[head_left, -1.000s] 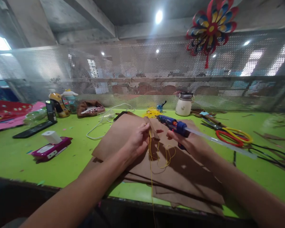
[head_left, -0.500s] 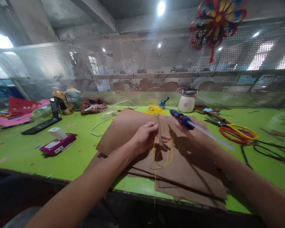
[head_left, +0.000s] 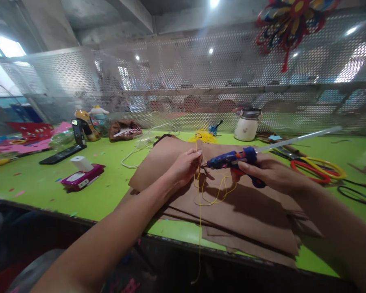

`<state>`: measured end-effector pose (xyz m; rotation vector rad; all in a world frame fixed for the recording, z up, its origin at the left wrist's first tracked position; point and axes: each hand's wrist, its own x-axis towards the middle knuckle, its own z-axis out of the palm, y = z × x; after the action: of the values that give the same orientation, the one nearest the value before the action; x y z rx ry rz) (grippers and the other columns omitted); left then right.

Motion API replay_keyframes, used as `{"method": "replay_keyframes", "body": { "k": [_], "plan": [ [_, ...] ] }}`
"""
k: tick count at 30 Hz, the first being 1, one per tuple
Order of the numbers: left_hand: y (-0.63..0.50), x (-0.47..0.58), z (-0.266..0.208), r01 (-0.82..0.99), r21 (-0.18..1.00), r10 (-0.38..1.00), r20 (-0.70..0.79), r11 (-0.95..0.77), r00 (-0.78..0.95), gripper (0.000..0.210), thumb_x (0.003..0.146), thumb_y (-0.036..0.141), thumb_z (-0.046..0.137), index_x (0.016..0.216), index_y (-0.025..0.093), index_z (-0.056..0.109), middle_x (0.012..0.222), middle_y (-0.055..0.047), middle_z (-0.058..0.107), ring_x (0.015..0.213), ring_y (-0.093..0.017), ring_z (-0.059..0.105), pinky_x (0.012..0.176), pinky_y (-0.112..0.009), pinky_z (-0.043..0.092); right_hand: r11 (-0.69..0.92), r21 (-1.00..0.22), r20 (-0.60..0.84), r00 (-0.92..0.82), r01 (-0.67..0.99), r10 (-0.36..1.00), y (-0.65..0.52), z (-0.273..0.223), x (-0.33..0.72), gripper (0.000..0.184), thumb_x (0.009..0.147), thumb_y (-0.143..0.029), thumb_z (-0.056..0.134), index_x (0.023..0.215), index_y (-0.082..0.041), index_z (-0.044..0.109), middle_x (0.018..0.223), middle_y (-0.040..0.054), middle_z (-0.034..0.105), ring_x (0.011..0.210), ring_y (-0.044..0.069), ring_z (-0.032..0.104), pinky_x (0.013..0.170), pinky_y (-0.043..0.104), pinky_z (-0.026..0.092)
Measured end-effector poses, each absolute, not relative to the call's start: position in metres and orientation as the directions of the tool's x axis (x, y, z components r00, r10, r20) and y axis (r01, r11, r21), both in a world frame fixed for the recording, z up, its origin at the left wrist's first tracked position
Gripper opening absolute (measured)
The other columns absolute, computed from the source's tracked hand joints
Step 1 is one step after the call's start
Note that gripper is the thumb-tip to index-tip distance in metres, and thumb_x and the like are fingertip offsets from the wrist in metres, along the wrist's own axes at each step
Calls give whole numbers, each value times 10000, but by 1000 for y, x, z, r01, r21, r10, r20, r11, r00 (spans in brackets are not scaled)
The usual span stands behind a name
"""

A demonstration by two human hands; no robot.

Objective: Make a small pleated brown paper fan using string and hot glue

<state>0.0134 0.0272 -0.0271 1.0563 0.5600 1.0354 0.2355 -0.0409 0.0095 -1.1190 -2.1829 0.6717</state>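
My L hand point(head_left: 186, 165) is pinching, w/ thumb and fingertips, a narrow strip of brown paper-like material point(head_left: 200, 145) together w/ a thin yellow thread point(head_left: 215, 202). My R hand point(head_left: 270, 171) is grasping a dark-blue plastic glue gun w/ red trigger point(head_left: 230, 159); its nozzle points left, just beside L fingers, but I cannot tell if it touches smth. From the gun's rear sticks out a long translucent glue stick point(head_left: 299, 138), sloping up to the right. The thread makes loops below L hand, and one end hangs over the table edge. Under both hands are large flat brown sheets point(head_left: 154, 165), stacked on a bright green table point(head_left: 94, 199). Behind them: a tangled bright yellow heap point(head_left: 205, 135) and, to its right, a white jar w/ dark lid point(head_left: 246, 129). Further R: scissors w/ red and yellow handles point(head_left: 311, 165).
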Motion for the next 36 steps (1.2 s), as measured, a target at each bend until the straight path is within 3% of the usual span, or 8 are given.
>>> {"method": "replay_keyframes", "body": {
  "k": [5, 10, 16, 20, 29, 36],
  "plan": [
    [25, 12, -27, -355, 921, 859, 45, 162, 509, 83, 789, 175, 545, 830, 141, 481, 665, -65, 612, 598, -184, 613, 542, -306, 509, 509, -654, 287, -439, 559, 852, -39, 11, 236, 464, 872, -527, 409, 718, -172, 664, 717, 53, 655, 588, 140, 545, 498, 245, 386],
    [23, 12, -24, -341, 922, 853, 25, 182, 522, 86, 788, 149, 532, 853, 134, 478, 677, -62, 589, 655, -219, 644, 547, -295, 499, 526, -636, 309, -439, 565, 844, -38, 11, 236, 453, 884, -507, 399, 702, -171, 644, 711, 54, 644, 647, 154, 561, 564, 256, 414],
    [22, 13, -25, -340, 921, 846, 23, 188, 532, 51, 796, 124, 520, 819, 130, 475, 692, -54, 578, 577, -169, 615, 525, -286, 505, 549, -611, 276, -496, 570, 823, -39, 13, 238, 473, 890, -511, 381, 682, -163, 625, 707, 53, 625, 673, 159, 552, 657, 280, 424],
    [24, 12, -26, -358, 916, 845, 39, 183, 533, 61, 783, 111, 535, 807, 125, 481, 681, -41, 575, 513, -127, 576, 530, -290, 514, 540, -627, 231, -528, 561, 817, -41, 15, 238, 477, 899, -506, 367, 684, -156, 611, 710, 49, 617, 660, 147, 546, 626, 260, 412],
    [26, 12, -27, -330, 922, 821, 25, 202, 570, 120, 783, 130, 550, 874, 128, 471, 803, -86, 592, 630, -181, 638, 522, -269, 494, 548, -591, 286, -481, 592, 829, -37, 13, 239, 472, 898, -503, 375, 686, -159, 619, 667, 50, 617, 609, 142, 536, 587, 263, 408],
    [26, 12, -29, -315, 929, 820, 24, 192, 571, 91, 794, 124, 539, 834, 133, 458, 730, -69, 594, 607, -172, 632, 529, -267, 495, 568, -576, 293, -501, 587, 815, -38, 11, 239, 474, 897, -501, 377, 659, -163, 608, 629, 36, 599, 593, 138, 530, 622, 269, 408]
  ]
}}
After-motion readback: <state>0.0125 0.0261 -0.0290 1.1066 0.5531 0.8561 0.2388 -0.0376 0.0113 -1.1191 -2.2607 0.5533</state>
